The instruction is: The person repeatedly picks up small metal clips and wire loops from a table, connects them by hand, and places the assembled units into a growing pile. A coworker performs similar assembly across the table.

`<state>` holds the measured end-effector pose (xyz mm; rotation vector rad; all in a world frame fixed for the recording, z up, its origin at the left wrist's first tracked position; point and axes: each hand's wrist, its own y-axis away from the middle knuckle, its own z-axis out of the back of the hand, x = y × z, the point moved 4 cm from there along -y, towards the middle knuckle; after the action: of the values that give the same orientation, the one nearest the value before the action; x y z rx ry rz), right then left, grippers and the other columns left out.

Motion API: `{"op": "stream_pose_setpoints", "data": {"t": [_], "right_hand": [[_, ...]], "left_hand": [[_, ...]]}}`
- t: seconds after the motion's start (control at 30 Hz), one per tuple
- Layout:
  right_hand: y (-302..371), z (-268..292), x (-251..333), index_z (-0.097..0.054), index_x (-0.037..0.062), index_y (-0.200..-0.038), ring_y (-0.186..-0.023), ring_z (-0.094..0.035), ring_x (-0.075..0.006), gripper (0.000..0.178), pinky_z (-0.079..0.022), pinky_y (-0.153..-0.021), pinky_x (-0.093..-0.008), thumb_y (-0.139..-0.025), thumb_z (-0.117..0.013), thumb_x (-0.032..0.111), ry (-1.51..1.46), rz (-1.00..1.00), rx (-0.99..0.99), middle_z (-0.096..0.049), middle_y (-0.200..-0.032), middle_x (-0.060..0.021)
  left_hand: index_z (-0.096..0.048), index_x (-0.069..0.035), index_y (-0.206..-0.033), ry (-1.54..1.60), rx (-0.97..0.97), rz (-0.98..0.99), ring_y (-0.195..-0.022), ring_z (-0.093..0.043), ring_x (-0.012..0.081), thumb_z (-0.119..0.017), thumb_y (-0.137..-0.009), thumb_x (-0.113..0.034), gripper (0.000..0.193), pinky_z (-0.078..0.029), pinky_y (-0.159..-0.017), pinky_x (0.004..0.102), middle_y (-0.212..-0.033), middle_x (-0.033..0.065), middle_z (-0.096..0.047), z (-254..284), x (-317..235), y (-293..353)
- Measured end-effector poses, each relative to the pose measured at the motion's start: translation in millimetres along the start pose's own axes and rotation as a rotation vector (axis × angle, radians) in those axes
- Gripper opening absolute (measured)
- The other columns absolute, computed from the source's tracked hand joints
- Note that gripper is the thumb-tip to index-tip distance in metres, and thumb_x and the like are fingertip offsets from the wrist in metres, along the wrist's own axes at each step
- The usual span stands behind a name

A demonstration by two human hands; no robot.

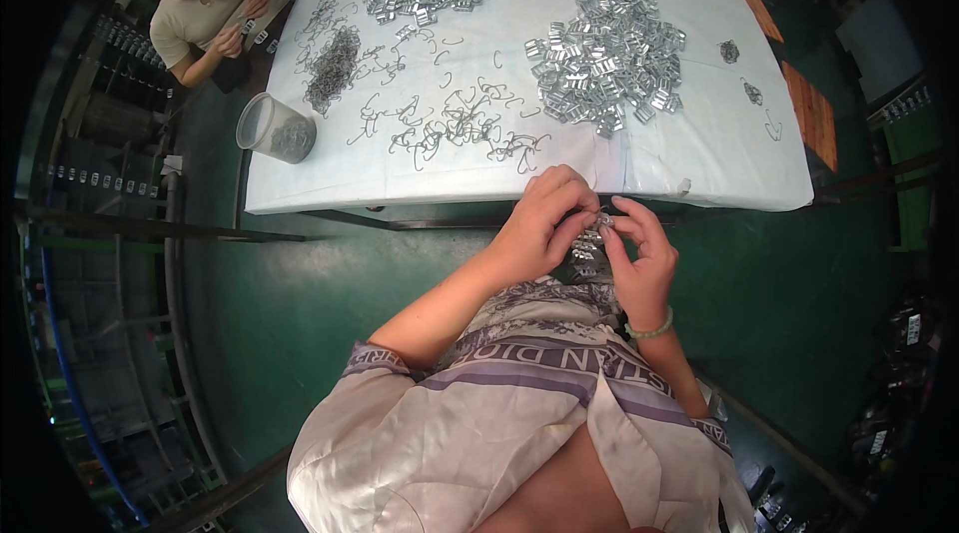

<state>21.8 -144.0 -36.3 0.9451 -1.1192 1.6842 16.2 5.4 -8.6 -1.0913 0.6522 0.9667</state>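
Note:
Just past the table's near edge, my two hands meet over my lap. My left hand (549,220) is closed in a pinch, its thumb and fingertips at a small cluster of shiny silver metal clips (586,245). What exactly sits in that pinch is too small to make out. From the other side, my right hand (645,255), with a beaded bracelet at the wrist, grips one of these clips between thumb and fingers. Several clips hang below the fingertips. Nearest on the table lie loose bent wire hooks (460,123) and a big heap of similar silver clips (609,58).
A white-covered table (719,168) spans the front. On its left corner stands a translucent plastic tub (262,123) of small metal parts, near a dense pile of wire hooks (333,68). A co-worker (215,3) handles clips at the far left. Wooden boards (807,113) line the right side.

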Motion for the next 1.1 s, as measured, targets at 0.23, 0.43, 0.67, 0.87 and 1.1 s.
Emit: {"op": "stream_pose_setpoints", "data": {"t": [0.23,0.43,0.67,0.87,1.1], "right_hand": [[-3.3,-4.6,-6.2,-0.058,0.0005,-0.107,-0.076,-0.063,-0.0112,0.031,-0.049,-0.066,-0.0246,-0.077,-0.064,-0.001,-0.166,-0.05,0.026,-0.066,-0.081,-0.0091],[-28.5,2.2,-28.3,-0.057,-0.0037,-0.106,-0.075,-0.059,-0.009,0.026,-0.048,-0.068,-0.0236,-0.081,-0.061,0.002,-0.323,-0.025,0.065,-0.065,-0.084,-0.0081],[-107.3,-12.2,-92.9,-0.062,0.0002,-0.099,-0.065,-0.054,-0.0239,0.029,-0.047,-0.064,-0.033,-0.071,-0.067,0.004,0.419,0.026,0.024,-0.054,-0.077,-0.01],[-133.5,-32.6,-117.5,-0.063,0.0006,-0.095,-0.075,-0.06,-0.0301,0.028,-0.047,-0.067,-0.0382,-0.069,-0.07,0.008,0.681,0.023,0.022,-0.061,-0.083,-0.0147],[-115.8,-19.1,-94.4,-0.061,-0.0037,-0.087,-0.065,-0.063,-0.0231,0.019,-0.049,-0.062,-0.0298,-0.075,-0.068,0.009,0.205,-0.323,0.101,-0.065,-0.078,-0.015]], "left_hand": [[-0.051,0.0,-0.091,0.261,-0.014,0.018,-0.086,-0.054,0.0208,-0.051,-0.082,0.005,0.009,-0.042,-0.078,0.0299,-0.09,0.011,-0.054,-6.6,23.4,11.9],[-0.049,0.001,-0.091,0.284,-0.069,0.019,-0.086,-0.054,0.0196,-0.048,-0.085,0.005,0.008,-0.043,-0.079,0.0294,-0.089,0.0112,-0.055,-2.2,24.2,19.1],[-0.05,0.0,-0.09,0.262,-0.032,0.028,-0.085,-0.054,0.0193,-0.05,-0.084,0.005,0.008,-0.043,-0.078,0.0294,-0.088,0.0107,-0.055,-3.3,16.5,21.0],[-0.05,0.0,-0.091,0.242,-0.061,0.085,-0.083,-0.055,0.0187,-0.051,-0.083,0.006,0.01,-0.044,-0.077,0.029,-0.088,0.0102,-0.056,-0.4,6.4,25.0],[-0.051,0.001,-0.09,0.231,-0.099,0.121,-0.082,-0.055,0.0167,-0.05,-0.084,0.004,0.007,-0.044,-0.077,0.0279,-0.087,0.0095,-0.057,-2.0,14.5,27.2]]}}
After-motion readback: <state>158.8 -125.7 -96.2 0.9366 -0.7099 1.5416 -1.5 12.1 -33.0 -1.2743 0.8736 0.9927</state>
